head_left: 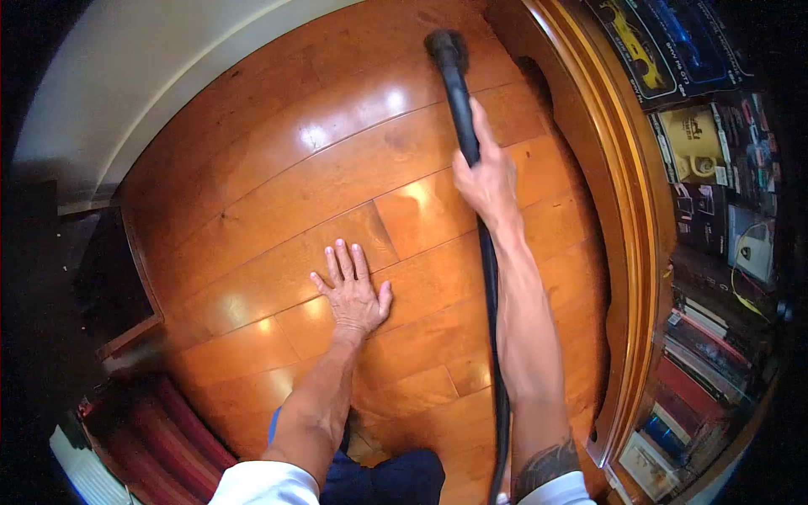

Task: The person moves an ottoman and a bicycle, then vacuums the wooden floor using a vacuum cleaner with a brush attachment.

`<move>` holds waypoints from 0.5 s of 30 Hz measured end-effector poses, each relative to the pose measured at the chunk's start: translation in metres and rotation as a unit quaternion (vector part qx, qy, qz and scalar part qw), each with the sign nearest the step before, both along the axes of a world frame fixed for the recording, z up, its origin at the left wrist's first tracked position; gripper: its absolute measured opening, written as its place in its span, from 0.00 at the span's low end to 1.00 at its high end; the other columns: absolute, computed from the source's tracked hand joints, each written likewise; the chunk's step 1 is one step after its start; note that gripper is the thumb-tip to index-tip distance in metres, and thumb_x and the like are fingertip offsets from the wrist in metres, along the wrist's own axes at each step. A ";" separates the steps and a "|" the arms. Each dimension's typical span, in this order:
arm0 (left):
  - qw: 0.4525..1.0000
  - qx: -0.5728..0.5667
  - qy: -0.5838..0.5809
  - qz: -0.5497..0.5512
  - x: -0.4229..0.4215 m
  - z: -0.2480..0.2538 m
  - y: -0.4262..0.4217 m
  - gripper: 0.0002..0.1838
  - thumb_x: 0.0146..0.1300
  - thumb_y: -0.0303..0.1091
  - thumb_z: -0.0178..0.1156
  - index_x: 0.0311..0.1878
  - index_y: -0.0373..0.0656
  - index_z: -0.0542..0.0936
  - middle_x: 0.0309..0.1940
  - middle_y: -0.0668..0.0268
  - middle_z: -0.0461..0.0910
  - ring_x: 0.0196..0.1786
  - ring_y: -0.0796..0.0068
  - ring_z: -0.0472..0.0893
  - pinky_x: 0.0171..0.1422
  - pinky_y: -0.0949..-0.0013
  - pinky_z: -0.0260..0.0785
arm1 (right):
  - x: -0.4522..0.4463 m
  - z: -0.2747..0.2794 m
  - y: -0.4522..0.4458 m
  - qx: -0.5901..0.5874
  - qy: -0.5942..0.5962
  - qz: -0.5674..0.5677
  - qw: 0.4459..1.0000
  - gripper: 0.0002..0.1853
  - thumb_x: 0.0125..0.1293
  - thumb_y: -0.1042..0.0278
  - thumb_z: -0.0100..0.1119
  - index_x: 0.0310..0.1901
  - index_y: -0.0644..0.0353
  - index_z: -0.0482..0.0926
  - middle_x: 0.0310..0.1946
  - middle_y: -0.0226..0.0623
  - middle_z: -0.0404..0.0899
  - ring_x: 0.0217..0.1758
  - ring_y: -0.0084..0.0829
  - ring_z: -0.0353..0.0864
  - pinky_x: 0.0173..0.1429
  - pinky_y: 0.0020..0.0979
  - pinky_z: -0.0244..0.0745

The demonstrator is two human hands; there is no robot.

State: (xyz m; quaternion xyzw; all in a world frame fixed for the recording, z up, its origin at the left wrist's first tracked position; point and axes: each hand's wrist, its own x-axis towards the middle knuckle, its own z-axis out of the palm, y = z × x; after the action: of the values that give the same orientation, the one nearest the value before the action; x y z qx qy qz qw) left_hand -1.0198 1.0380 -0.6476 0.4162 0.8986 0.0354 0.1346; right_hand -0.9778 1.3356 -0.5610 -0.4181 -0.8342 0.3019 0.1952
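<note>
My right hand [490, 181] is wrapped around the black tube of a vacuum cleaner hose [459, 101]. At its far end, a round brush head [446, 49] meets the wooden floor near the top of the view. The hose runs back from my grip beneath and beside my right forearm toward the bottom edge. My left hand [353, 295] is pressed flat on the floor [429, 337], its fingers spread and nothing in it.
A wooden cabinet [627, 252] with a scalloped lower edge stands along the right, its shelves holding books [690, 370], a yellow mug box [694, 143] and toy-car boxes. A pale wall [126, 93] curves along the upper left. Red striped fabric [160, 429] lies lower left.
</note>
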 end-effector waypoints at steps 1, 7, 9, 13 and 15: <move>1.000 0.013 0.006 -0.005 -0.001 -0.002 0.002 0.51 0.61 0.55 0.58 0.81 0.35 0.51 0.83 0.45 0.40 0.85 0.42 0.37 0.76 0.21 0.26 | -0.004 0.000 0.000 0.000 0.001 0.001 1.000 0.38 0.66 0.70 0.58 0.78 0.44 0.60 0.27 0.58 0.80 0.32 0.56 0.85 0.36 0.49 0.77; 1.000 0.015 -0.008 0.006 -0.002 -0.001 0.002 0.52 0.60 0.57 0.59 0.81 0.37 0.53 0.84 0.47 0.40 0.85 0.42 0.37 0.76 0.20 0.24 | 0.107 0.023 -0.098 -0.143 0.039 0.001 0.989 0.39 0.69 0.76 0.56 0.80 0.50 0.56 0.35 0.46 0.80 0.28 0.28 0.77 0.31 0.32 0.72; 1.000 0.018 -0.013 0.012 -0.001 -0.002 0.001 0.52 0.60 0.56 0.59 0.80 0.36 0.53 0.83 0.46 0.40 0.85 0.42 0.37 0.76 0.20 0.25 | 0.173 0.050 -0.172 -0.249 0.012 -0.042 0.968 0.38 0.69 0.72 0.61 0.79 0.60 0.57 0.34 0.42 0.80 0.27 0.28 0.77 0.31 0.32 0.73; 1.000 0.012 -0.019 0.010 -0.003 0.001 0.003 0.52 0.59 0.55 0.60 0.80 0.35 0.54 0.83 0.44 0.40 0.85 0.41 0.37 0.76 0.20 0.25 | 0.256 0.070 -0.262 -0.243 -0.066 -0.030 0.967 0.39 0.67 0.67 0.67 0.75 0.67 0.61 0.38 0.46 0.82 0.33 0.33 0.83 0.37 0.34 0.79; 1.000 0.013 -0.016 0.009 -0.002 -0.004 0.002 0.52 0.59 0.56 0.60 0.80 0.35 0.54 0.83 0.44 0.41 0.84 0.41 0.38 0.76 0.20 0.25 | 0.248 0.068 -0.257 -0.220 -0.067 -0.019 0.973 0.39 0.66 0.67 0.68 0.75 0.66 0.62 0.38 0.46 0.83 0.32 0.35 0.84 0.38 0.35 0.79</move>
State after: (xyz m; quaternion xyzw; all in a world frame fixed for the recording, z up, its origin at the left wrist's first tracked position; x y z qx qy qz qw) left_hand -1.0214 1.0398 -0.6511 0.4096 0.8993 0.0546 0.1432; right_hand -0.7302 1.0782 -0.4931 -0.4863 -0.7500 0.4458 0.0478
